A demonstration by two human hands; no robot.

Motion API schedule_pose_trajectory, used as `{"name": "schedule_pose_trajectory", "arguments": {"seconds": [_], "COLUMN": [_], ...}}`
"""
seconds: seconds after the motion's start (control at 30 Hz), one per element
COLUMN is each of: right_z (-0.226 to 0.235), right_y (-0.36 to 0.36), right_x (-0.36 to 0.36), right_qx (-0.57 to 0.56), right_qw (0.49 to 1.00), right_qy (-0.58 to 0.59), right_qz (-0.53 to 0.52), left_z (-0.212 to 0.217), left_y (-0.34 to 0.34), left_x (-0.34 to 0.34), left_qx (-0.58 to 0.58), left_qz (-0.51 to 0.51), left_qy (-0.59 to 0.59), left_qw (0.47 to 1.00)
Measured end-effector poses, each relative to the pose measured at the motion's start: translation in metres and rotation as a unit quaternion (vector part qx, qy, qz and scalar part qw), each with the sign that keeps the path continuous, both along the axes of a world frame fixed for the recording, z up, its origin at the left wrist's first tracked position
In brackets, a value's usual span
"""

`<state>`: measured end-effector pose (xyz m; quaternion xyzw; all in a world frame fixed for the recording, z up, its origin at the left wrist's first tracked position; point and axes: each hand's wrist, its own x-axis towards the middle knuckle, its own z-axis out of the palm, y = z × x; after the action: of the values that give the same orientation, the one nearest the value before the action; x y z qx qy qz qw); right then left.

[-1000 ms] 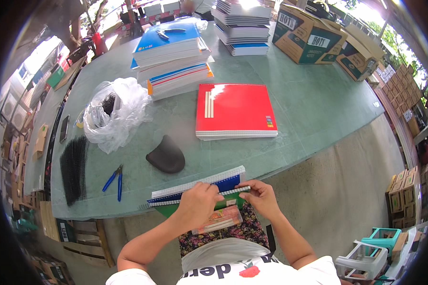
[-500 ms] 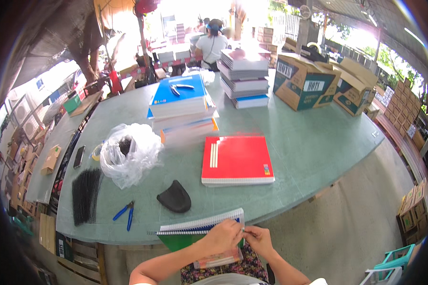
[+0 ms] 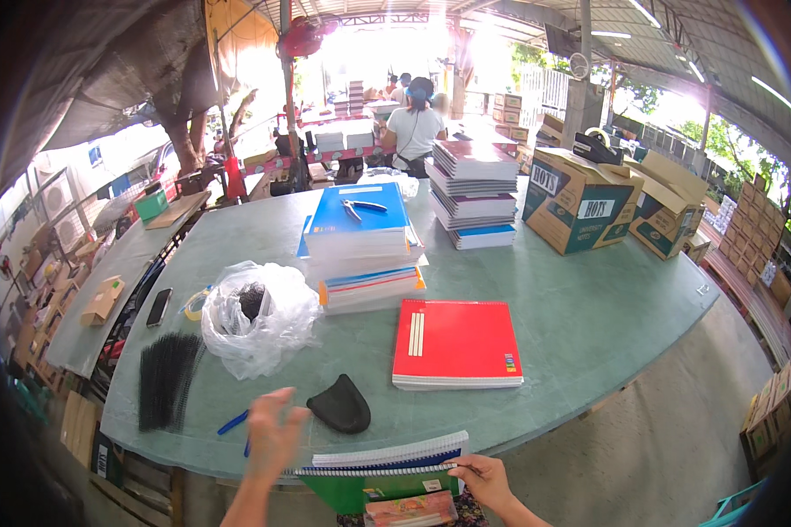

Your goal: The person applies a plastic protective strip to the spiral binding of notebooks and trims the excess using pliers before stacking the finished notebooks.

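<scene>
My left hand (image 3: 272, 439), a little blurred, is raised over the near table edge. Its fingers are apart with nothing visible in them. It partly covers a pair of blue-handled pliers (image 3: 232, 423) on the table. My right hand (image 3: 485, 480) pinches the right end of the spiral-bound edge of a green notebook (image 3: 343, 489), which tilts against the table edge by my lap. Behind that edge lie white-edged notebooks with a dark blue cover (image 3: 391, 458). A black curved pad (image 3: 340, 405) rests beyond my left hand.
A stack of red notebooks (image 3: 457, 342) lies mid-table. Farther back are a blue-topped stack (image 3: 360, 237) bearing pliers (image 3: 361, 208), a tall notebook stack (image 3: 473, 198) and cartons (image 3: 580, 202). Left are a plastic bag (image 3: 264, 329), black binding coils (image 3: 169, 382) and a phone (image 3: 159, 307).
My left hand has left the notebook's bound edge and moved left to the blue pliers, opening. My right hand stays at the edge's right end. The view has tilted up.
</scene>
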<state>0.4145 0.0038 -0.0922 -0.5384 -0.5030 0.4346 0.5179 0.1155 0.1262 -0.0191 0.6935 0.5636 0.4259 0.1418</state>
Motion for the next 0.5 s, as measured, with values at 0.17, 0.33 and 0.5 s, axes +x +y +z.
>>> {"name": "schedule_pose_trajectory", "arguments": {"seconds": [0.17, 0.33, 0.5], "right_z": [0.012, 0.012, 0.076], "right_y": [0.009, 0.003, 0.044], "right_x": [-0.009, 0.013, -0.01], "right_qx": [-0.036, -0.084, -0.082], "right_qw": [0.996, 0.995, 0.942], "right_qy": [0.078, 0.056, -0.136], "right_qz": [0.016, 0.01, 0.296], "left_z": [-0.114, -0.093, -0.088], "left_y": [-0.01, -0.002, -0.04], "left_x": [-0.125, -0.094, -0.141], "left_qx": [0.108, -0.053, -0.093], "left_qz": [0.237, 0.146, 0.121], "left_qy": [0.489, 0.332, 0.24], "left_qw": [0.832, 0.93, 0.959]}}
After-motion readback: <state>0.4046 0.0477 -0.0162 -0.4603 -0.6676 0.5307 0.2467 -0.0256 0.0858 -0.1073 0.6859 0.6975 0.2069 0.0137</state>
